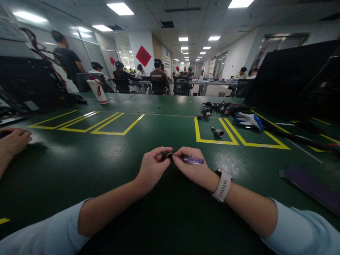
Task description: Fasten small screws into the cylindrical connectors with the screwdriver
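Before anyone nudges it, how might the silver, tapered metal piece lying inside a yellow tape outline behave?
The metal piece may roll in a curve: round, lying sideways, narrower at one end. Its metallic sheen suggests stiffness and some heft.

Illumination is overhead, from rectangular ceiling panels (120,9) that render near-white. Overall exposure is dim. The green surface (119,164) shows diffuse glare patches at left and right and deep shadow at lower centre. Wide-angle distortion stretches the frame edges. The dark part (168,155) in the left hand (152,168) is too underexposed to resolve detail.
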Demonstrator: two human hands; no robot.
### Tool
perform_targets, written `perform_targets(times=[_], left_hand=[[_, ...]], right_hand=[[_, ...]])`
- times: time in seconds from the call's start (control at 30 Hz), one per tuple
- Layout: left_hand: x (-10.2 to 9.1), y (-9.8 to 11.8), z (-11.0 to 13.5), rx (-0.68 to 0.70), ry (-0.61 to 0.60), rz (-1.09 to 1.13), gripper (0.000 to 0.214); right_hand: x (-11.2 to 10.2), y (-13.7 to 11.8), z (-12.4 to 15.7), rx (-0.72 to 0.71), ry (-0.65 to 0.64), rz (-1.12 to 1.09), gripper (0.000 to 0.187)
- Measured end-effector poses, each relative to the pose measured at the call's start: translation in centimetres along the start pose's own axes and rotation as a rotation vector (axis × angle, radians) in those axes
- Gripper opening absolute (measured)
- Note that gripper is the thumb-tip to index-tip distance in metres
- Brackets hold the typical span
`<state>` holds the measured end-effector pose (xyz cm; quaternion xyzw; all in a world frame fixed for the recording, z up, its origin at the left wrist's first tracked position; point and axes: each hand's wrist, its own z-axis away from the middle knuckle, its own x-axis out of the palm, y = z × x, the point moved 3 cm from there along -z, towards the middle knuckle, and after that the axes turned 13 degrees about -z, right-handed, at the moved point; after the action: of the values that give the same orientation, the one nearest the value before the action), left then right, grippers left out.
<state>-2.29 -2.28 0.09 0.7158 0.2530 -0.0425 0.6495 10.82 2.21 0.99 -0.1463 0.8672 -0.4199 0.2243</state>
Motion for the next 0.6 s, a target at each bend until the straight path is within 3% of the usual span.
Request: perform_targets(times=[0.27, 0.43, 0.6], left_hand=[[0.2, 1.6, 2.9, -0.122, -0.083, 0.162, 0.04], [0.6, 1.6, 3.3, -0.095, -0.173, 0.221, 0.043], [1.0, 1.7, 3.6, -0.04, -0.225, 0.179, 0.042]], right_hand=[[-0.9, -3.3, 1.6, 0.045, -0.037, -0.012, 0.012], [-2.0, -3.8, 2.8, 0.15, -0.033, -0.103, 0.013], [-3.1, -3.8, 4.1, 0.09, 0.01, -0.067, 0.017]])
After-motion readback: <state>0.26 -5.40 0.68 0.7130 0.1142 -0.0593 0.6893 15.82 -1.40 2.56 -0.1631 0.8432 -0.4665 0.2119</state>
